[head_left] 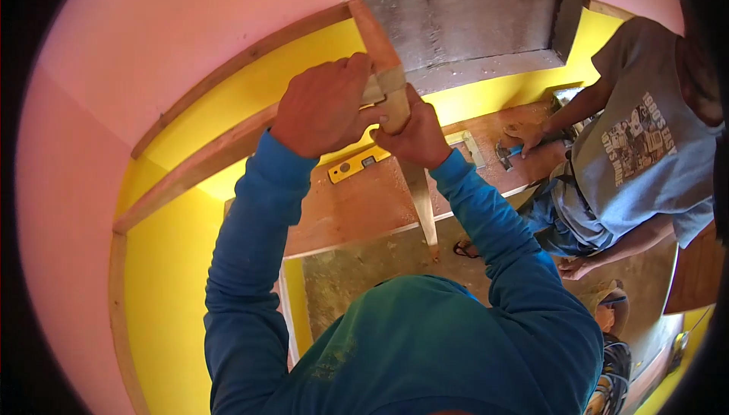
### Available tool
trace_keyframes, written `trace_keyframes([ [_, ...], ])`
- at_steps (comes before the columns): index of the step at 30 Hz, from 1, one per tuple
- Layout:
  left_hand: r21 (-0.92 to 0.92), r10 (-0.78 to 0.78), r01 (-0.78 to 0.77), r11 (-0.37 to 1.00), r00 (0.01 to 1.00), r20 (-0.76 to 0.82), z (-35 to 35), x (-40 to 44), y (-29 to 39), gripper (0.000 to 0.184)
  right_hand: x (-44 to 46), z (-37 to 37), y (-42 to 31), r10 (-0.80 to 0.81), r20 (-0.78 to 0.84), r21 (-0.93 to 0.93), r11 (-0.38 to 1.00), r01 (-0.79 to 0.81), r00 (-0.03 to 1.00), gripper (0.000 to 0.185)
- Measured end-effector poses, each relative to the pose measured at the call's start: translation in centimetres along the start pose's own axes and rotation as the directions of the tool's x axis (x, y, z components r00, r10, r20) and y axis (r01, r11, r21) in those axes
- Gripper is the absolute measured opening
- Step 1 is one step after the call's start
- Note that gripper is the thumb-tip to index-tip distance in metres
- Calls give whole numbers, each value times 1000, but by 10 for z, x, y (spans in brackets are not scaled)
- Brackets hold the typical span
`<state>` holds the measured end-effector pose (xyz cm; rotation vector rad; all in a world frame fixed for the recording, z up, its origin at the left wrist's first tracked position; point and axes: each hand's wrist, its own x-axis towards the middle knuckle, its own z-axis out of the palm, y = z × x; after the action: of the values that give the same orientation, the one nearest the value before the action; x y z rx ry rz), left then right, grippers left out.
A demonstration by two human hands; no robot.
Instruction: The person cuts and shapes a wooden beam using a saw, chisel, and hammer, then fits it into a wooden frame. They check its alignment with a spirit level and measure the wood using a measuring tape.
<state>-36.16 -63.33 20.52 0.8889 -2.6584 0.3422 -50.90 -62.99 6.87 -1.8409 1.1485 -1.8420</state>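
Observation:
Both my hands are raised at a joint of the wooden frame, in front of the yellow wall. My left hand (323, 107) is closed around the end of a horizontal wooden beam (205, 160), with its fingertips at a light wood piece (395, 104). On the other side, my right hand (416, 132) has its fingers wrapped round the lower part of that piece. An upright post (373, 34) rises above the joint, and a tapering wooden leg (419, 202) extends below my right hand.
A yellow spirit level (358, 166) lies on the brown wooden surface (342, 214) below. At the right, a co-worker in a grey shirt (638, 142) reaches toward a blue-handled tool (516, 151). Coiled cables (615, 373) lie at the lower right.

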Motion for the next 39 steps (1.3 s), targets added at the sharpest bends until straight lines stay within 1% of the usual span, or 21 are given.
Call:
trace_keyframes([
  [3, 57, 31, -26, 998, 996, -80, 3, -11, -3, 61, 3, 4, -3, 2, -63, -55, 998, -5, 998, 51],
  [6, 20, 86, -85, 996, 904, -419, -10, -48, 2, 67, 3, 8, -18, 35, -143, -141, 988, -56, 989, 45],
  [8, -188, -49, -41, 981, 893, -448, -13, -97, -3, 60, -3, 1, -14, 35, -159, -225, 972, -71, 987, 41],
  [9, -274, -138, 17, 962, 892, -431, -8, -131, -9, 57, -9, -8, 10, -174, -89, -374, 918, 129, 981, 38],
  [10, -352, -248, 99, 931, 879, -408, -1, -167, -14, 54, -17, -19, 11, -181, -61, -433, 891, 137, 982, 33],
  [11, -383, -384, 230, 894, 836, -393, 18, -207, -20, 49, -24, -16, -7, -101, -72, -275, 958, 78, 992, 31],
  [12, -455, -503, 335, 825, 802, -321, 46, -252, -28, 48, -32, -14, -24, -21, -82, -103, 995, 12, 996, 31],
  [13, -580, -660, 486, 654, 741, -124, 76, -291, -22, 47, -40, -13, -41, 59, -91, 67, 996, -53, 994, 33],
  [15, -565, -705, 758, 325, 593, 390, 120, -326, 8, 54, -52, 15, -85, 116, -16, -16, 993, -116, 993, 35],
  [16, -633, -637, 675, 380, 687, 349, 161, -340, 23, 59, -55, 27, -94, 14, 22, -172, 985, -10, 1000, 39],
  [17, -694, -554, 574, 435, 778, 297, 192, -346, 39, 65, -57, 44, -108, 6, 63, -86, 996, -1, 998, 41],
  [21, -818, -629, 398, 415, 775, 58, 213, -335, 76, 72, -45, 139, -165, -53, 313, 62, 997, 35, 948, 45],
  [22, -848, -676, 342, 404, 737, -24, 216, -337, 79, 71, -44, 170, -170, -136, 396, 51, 991, 127, 908, 44],
  [25, -899, -881, 424, -109, 378, 285, 215, -356, 84, 58, -50, 271, -179, -354, 542, 187, 935, 301, 762, 41],
  [26, -880, -907, 453, -142, 296, 299, 214, -369, 83, 54, -61, 303, -181, -384, 526, 332, 914, 233, 759, 40],
  [28, -837, -944, 515, -183, 147, 296, 208, -402, 72, 47, -92, 349, -202, -290, 679, 557, 802, -215, 674, 27],
  [30, -842, -987, 517, -155, -49, 152, 216, -423, 83, 42, -119, 395, -199, -493, 641, 570, 819, 65, 588, 46],
  [32, -860, -976, 490, -143, -212, 42, 225, -439, 88, 38, -146, 424, -223, -519, 704, 639, 761, -112, 486, 47],
  [34, -892, -940, 428, -145, -342, -11, 225, -456, 94, 37, -173, 447, -245, -566, 658, 714, 678, -173, 497, 46],
  [36, -833, -902, 519, -193, -427, -57, 200, -466, 97, 38, -170, 447, -272, -593, 722, 689, 662, -296, 356, 40],
  [39, -756, -875, 615, -225, -468, -120, 159, -479, 92, 39, -183, 457, -303, -604, 663, 740, 617, -266, 443, 37],
])
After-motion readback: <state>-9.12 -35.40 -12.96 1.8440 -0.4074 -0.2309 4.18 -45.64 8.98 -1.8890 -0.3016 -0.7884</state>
